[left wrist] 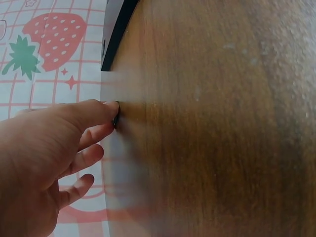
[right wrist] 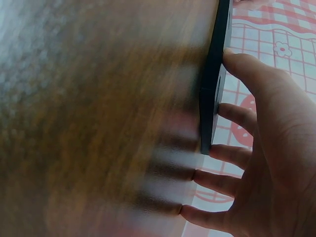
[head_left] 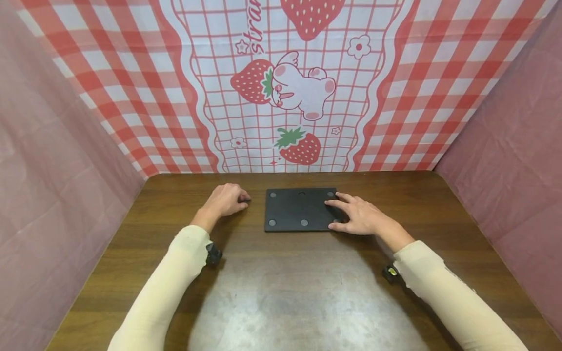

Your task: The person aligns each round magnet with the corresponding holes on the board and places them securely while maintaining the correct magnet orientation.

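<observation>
A flat black rectangular board lies on the table, with several round grey spots along its long edges. The top middle spot looks darker than the others. Beside the board's left end, my left hand pinches a small thin dark piece between thumb and index finger, close to the tabletop. Its full shape is hidden by the fingertips. My right hand rests spread over the board's right end. In the right wrist view, thumb and some fingertips touch the board, while the other fingers reach past its corner.
The brown wooden table reflects light in front. Behind it hangs a red-and-white checked cloth with strawberry prints. Pink curtains close off both sides. Small black devices sit on the wrists.
</observation>
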### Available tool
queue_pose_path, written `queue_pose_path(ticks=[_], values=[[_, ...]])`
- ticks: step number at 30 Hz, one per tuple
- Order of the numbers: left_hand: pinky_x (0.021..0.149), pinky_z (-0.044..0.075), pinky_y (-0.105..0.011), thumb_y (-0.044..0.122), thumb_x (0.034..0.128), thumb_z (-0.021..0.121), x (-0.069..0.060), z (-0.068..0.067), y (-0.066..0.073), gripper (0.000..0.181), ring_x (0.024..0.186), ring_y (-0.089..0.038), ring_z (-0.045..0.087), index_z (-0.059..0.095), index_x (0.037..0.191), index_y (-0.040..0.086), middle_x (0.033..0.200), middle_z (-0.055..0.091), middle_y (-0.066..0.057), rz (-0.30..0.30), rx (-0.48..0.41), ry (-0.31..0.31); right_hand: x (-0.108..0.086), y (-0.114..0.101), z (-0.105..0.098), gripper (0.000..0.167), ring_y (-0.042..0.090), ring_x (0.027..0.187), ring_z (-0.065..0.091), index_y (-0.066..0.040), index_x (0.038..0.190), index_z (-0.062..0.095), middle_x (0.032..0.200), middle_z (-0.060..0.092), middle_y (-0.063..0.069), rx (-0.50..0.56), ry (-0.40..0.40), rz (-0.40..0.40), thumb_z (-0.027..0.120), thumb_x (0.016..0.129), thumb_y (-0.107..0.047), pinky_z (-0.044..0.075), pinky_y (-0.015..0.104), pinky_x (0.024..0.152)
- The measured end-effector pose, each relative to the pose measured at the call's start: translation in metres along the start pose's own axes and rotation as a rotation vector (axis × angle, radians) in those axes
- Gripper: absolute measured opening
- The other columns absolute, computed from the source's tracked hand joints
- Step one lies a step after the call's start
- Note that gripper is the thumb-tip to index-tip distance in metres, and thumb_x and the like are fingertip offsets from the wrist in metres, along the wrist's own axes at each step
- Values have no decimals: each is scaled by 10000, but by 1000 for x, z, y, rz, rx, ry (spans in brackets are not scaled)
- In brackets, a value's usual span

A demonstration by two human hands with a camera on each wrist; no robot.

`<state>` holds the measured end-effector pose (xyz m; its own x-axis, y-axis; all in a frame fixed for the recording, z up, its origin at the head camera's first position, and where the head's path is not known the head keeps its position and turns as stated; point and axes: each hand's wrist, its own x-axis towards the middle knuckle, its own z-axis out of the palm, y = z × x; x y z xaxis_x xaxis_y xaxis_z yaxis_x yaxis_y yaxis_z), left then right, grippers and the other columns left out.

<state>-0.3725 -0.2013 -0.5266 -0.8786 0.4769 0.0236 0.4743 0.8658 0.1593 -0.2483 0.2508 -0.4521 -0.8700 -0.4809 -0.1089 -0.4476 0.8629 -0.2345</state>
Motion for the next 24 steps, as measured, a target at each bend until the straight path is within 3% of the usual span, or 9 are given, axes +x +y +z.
queue_pose_path(ticks=[13, 24], values=[[897, 617, -439, 397, 1012, 847, -2, 3, -1, 204, 999, -142, 739, 862, 1185, 290, 1046, 802, 84, 16, 19, 34, 0, 0, 1, 800, 600, 1529, 523, -217, 1695, 523, 1799, 389, 276, 3, -3, -2, 736, 1031, -609, 520, 784, 1098], [870, 611, -400, 406, 981, 829, 0, 6, -2, 154, 958, -107, 745, 853, 1110, 325, 976, 793, 136, -5, 40, 65, 0, 1, 2, 799, 609, 1540, 511, -219, 1696, 523, 1798, 393, 273, 4, 2, -3, 739, 1031, -606, 516, 790, 1104]])
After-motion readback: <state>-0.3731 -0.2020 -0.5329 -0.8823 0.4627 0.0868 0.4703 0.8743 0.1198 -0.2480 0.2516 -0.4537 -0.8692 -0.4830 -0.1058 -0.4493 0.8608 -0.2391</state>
